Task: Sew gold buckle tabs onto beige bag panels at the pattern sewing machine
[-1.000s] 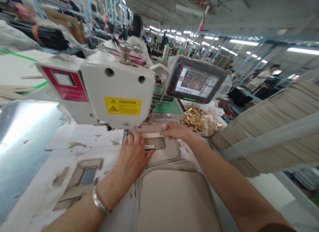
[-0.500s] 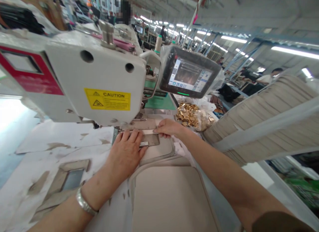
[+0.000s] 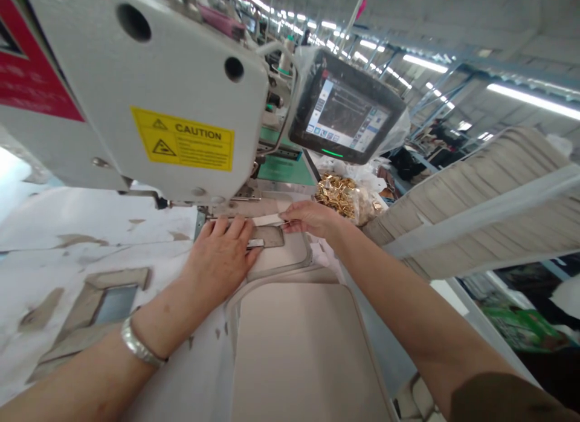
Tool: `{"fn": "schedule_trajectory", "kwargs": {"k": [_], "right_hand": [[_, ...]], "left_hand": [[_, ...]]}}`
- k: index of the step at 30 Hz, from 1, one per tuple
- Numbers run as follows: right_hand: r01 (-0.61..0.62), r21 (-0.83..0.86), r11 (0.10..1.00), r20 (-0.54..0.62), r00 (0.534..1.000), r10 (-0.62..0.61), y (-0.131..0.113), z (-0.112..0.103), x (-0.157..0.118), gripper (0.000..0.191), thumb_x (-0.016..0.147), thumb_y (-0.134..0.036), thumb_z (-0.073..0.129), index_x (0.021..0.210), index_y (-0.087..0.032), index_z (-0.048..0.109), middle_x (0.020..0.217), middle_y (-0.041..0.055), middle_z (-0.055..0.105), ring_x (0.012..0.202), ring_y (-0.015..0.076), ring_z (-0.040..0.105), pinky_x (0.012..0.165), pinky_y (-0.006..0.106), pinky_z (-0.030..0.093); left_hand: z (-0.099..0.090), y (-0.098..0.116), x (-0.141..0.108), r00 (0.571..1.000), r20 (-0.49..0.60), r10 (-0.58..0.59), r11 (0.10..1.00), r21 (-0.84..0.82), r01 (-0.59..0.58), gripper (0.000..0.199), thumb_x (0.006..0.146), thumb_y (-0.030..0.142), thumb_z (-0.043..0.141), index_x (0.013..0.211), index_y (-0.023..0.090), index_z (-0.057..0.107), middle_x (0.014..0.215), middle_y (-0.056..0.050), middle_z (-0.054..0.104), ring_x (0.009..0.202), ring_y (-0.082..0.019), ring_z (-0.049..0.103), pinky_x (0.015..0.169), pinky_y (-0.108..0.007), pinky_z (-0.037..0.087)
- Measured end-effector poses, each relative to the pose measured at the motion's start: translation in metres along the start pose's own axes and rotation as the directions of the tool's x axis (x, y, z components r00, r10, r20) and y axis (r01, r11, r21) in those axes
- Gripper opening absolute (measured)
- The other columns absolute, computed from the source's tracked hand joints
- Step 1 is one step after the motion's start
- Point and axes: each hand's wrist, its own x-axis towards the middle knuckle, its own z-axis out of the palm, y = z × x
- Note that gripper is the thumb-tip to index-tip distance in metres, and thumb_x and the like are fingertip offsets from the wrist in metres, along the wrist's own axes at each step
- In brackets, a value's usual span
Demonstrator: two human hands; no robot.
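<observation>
One pale strip (image 3: pixel 268 220) is pinched in the right hand (image 3: pixel 313 218), the left hand (image 3: pixel 221 253) flat beside it.

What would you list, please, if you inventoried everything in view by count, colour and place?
Sewing machine: 1, white, upper left
Caution label: 1, yellow, on machine
Touchscreen: 1, black-framed, right of machine
Ceiling lights: many, white, upper right
Metal fittings: many, gold, below touchscreen
Bundle: 1, beige, right
Round-cornered panels: at least 2, beige, centre
Rectangular frame: 1, brownish, left
Strip: 1, cream, image centre
Bracelet: 1, silver, left wrist
Left hand: 1, bare, near strip
Right hand: 1, bare, pinching strip
</observation>
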Motion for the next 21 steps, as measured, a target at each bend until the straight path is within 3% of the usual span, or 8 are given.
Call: {"fn": "schedule_trajectory", "kwargs": {"k": [10,17,21], "right_hand": [[-0.049,0.104,0.993,-0.053,0.997,0.054,0.0023,0.0042,-0.0004,0.024,0.082,0.003,0.060,0.065,-0.012,0.054,0.051,-0.0009,0.059,0.051,0.0090,0.058,0.058,0.020,0.057],[-0.045,0.006,0.999,-0.090,0.995,0.046,0.0023,0.0056,0.0014,0.026,0.080,0.003,0.064,0.062,-0.012,0.053,0.049,-0.0006,0.058,0.050,0.0092,0.058,0.056,0.020,0.056],[-0.041,-0.205,0.978,-0.139,0.990,0.012,0.0044,0.0063,0.0047,0.030,0.077,-0.005,0.073,0.059,-0.014,0.051,0.043,-0.0027,0.054,0.039,0.0065,0.051,0.044,0.016,0.050]], "left_hand": [[-0.0010,0.0008,0.0001,1.000,-0.008,0.002,1.000,-0.005,-0.002,0.044,0.092,0.039,0.047,0.125,0.012,0.058,0.119,-0.016,0.062,0.107,-0.034,0.052,0.090,-0.048,0.041],[-0.0016,0.0006,0.0011,1.000,0.015,0.000,1.000,0.006,0.000,0.046,0.092,0.040,0.047,0.125,0.010,0.057,0.121,-0.016,0.061,0.108,-0.035,0.052,0.089,-0.048,0.043],[-0.0027,-0.0004,0.0000,1.000,0.011,-0.002,1.000,0.001,0.002,0.045,0.091,0.039,0.048,0.126,0.012,0.057,0.121,-0.016,0.061,0.109,-0.035,0.052,0.090,-0.048,0.044]]}}
